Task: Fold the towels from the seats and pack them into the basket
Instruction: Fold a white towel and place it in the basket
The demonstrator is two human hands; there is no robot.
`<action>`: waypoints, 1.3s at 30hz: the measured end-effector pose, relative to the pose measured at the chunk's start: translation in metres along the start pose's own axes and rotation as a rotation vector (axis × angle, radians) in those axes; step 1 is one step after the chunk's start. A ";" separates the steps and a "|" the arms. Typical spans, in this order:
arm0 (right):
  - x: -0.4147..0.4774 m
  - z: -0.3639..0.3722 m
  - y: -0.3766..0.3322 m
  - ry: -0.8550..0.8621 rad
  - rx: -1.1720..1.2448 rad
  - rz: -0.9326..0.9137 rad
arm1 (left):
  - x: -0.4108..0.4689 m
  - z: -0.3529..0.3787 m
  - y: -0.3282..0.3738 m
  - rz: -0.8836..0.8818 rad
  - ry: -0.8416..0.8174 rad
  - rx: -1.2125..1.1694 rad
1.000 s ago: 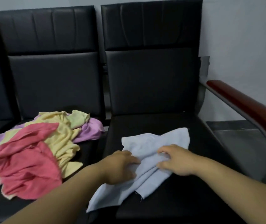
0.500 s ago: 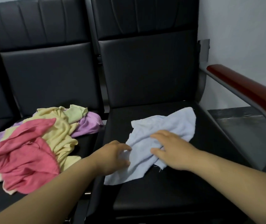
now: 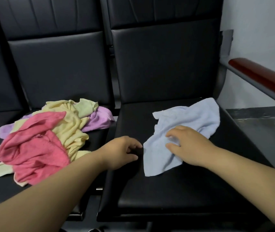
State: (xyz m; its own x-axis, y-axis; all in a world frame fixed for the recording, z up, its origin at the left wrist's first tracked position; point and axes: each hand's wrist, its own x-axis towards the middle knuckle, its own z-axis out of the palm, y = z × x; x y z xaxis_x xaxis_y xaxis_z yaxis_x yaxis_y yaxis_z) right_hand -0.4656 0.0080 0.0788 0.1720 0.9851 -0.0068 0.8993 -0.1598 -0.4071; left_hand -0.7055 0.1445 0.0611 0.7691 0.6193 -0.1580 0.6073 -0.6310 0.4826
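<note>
Your light blue towel (image 3: 188,121) lies unfolded and rumpled on the right-hand seat (image 3: 166,190). It runs diagonally from the back right of the cushion toward the front, with one corner pointing at you. On the neighbouring seat (image 3: 98,138) to the left sits a loose heap. A pink towel (image 3: 33,148) lies in front on top, a pale yellow towel (image 3: 69,124) behind it, and a light green towel (image 3: 84,108) and a lilac towel (image 3: 100,119) at the back.

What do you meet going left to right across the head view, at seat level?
Towel pile → left hand → blue towel → armrest. The right hand rests on the blue towel, so it has no place of its own.
</note>
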 end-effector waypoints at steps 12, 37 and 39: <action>-0.027 -0.016 0.032 -0.196 -0.056 -0.032 | 0.027 0.025 0.031 0.243 -0.076 0.292; -0.025 -0.062 0.005 -0.020 0.973 0.041 | 0.003 -0.036 0.090 0.293 0.248 -0.714; -0.025 -0.070 0.000 -0.039 0.975 0.048 | 0.000 -0.041 0.092 0.268 0.266 -0.723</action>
State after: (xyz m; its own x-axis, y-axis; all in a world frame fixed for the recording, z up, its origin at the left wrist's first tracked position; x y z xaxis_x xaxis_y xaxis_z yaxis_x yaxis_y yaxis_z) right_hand -0.4419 -0.0209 0.1435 0.1705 0.9831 -0.0667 0.1616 -0.0947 -0.9823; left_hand -0.6573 0.1056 0.1408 0.7417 0.6376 0.2082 0.0601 -0.3723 0.9262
